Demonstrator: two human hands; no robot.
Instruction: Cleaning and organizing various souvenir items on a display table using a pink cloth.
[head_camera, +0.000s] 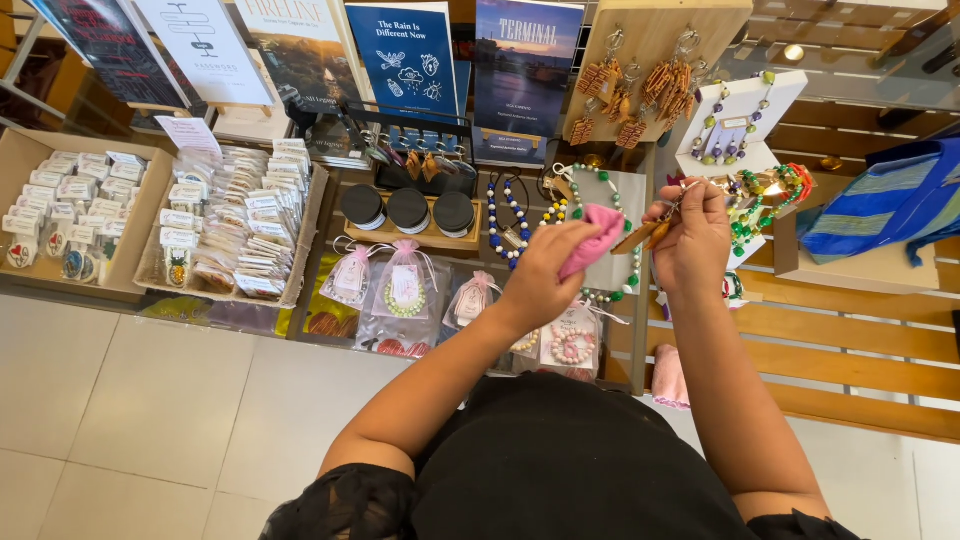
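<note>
Two hands meet over a crowded craft display, seen from the head camera looking straight down. The left hand (540, 275) is closed around a pink cloth (596, 236), pinching it between thumb and fingers. The right hand (690, 240) is closed too, holding up a small brown wooden keychain (641, 236) by its metal ring, so the charm hangs just beside the cloth, touching it or very nearly.

To my eye the step in hand is wiping the charm clean: cloth in one hand, piece steadied in the other. The next move would call for a firm hold on the ring so the charm does not swing, and a light rub, since it looks thin.

Under the hands, the desk (800, 385) carries a beaded necklace (612, 290) in green and white on a pale card, with a blue and white one (512, 222) to its side. Three black-lidded jars (408, 210) sit in a wooden tray, sheer pouches (404, 285) with pink ribbons lie in front, and boxes of packeted trinkets (235, 225) stand well apart at the far side. More wooden keychains hang on a board (655, 70) behind, beside upright books (404, 55).
</note>
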